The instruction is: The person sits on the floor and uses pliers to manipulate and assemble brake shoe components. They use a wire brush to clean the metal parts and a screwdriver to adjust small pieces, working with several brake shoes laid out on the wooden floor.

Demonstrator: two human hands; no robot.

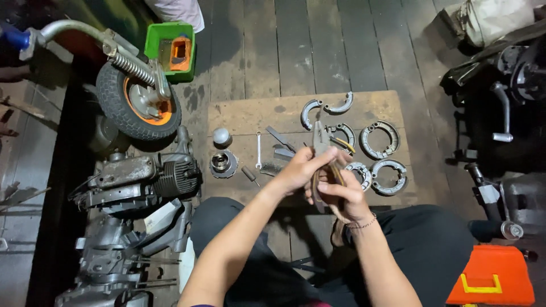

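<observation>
My left hand and right hand both grip brown-handled steel pliers; grey curved metal brake shoes lie just beyond on the wooden board.

Repair workshop, prob. scooter/moto: stripped engine at 9 o'clock, wheel w/ fork at 10, brake shoes on board at 1.
</observation>
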